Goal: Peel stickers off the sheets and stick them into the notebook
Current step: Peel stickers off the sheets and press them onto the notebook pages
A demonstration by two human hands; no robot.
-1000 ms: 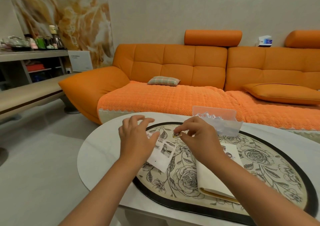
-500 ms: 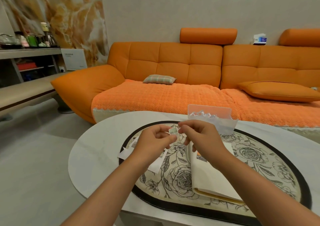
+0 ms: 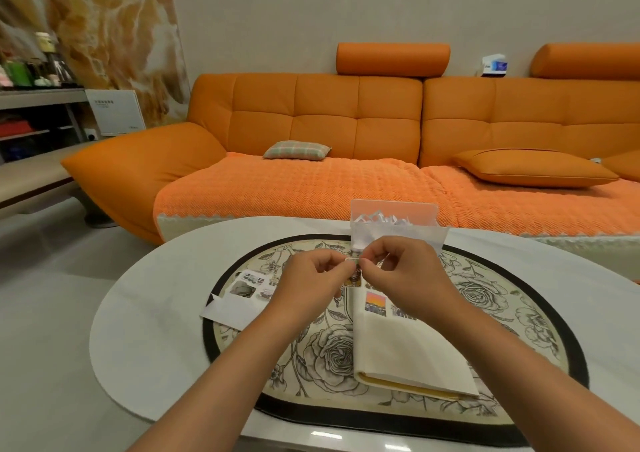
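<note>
A small sticker (image 3: pixel 352 261) is pinched between the left hand (image 3: pixel 311 278) and right hand (image 3: pixel 398 271); below them, a few stickers are already fixed in the notebook (image 3: pixel 398 341). More remain on the sheet (image 3: pixel 242 296) leftward.

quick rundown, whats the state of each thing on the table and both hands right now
left hand: raised over the mat, fingertips pinched on a small sticker
right hand: raised, pinching the same sticker from the other side
small sticker: held between both hands, off the table
sticker sheet: flat on the mat's left side, some stickers on it
notebook: lying open, a few stickers at the page top
clear packet: behind the hands, contents unclear
</note>
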